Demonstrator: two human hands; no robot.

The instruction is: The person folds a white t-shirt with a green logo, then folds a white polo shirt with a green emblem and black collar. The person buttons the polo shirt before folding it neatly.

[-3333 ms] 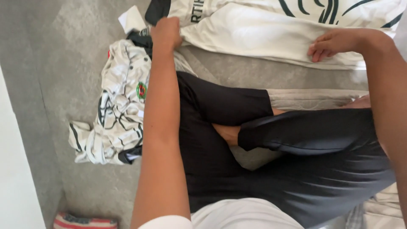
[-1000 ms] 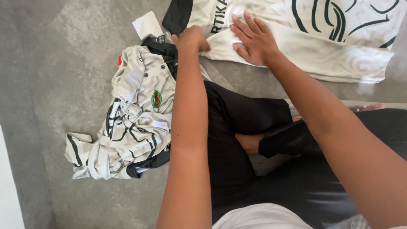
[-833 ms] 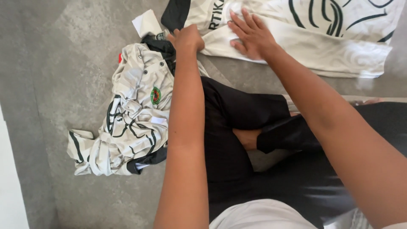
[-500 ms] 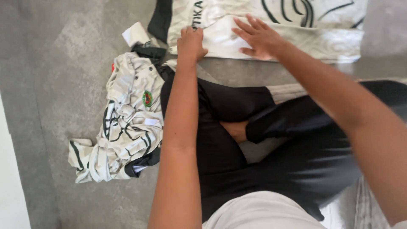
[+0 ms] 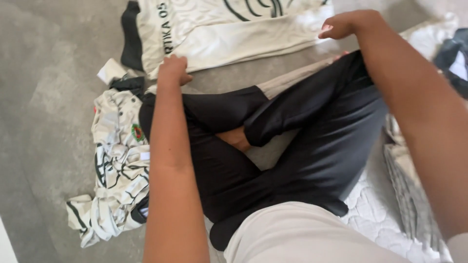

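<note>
A white shirt (image 5: 234,29) with black markings and a black collar edge lies spread on the grey carpet in front of my crossed legs in black trousers (image 5: 312,146). My left hand (image 5: 173,70) is curled on the shirt's near left corner. At the shirt's right end, my right hand (image 5: 341,24) has its fingers closed on the folded edge. A second, crumpled white jersey (image 5: 117,165) with black lines and a small green and red badge lies on the carpet just left of my left arm.
I sit on a white quilted mat (image 5: 375,219). A striped grey cloth (image 5: 414,195) lies at my right, and dark clothing (image 5: 453,58) at the right edge. A small white tag (image 5: 109,73) sticks out by the crumpled jersey. Grey carpet (image 5: 48,97) spreads to the left.
My right hand has slid from the middle of the white shirt to its right end and closed there. My left hand stays at the near left corner. The view has shifted right.
</note>
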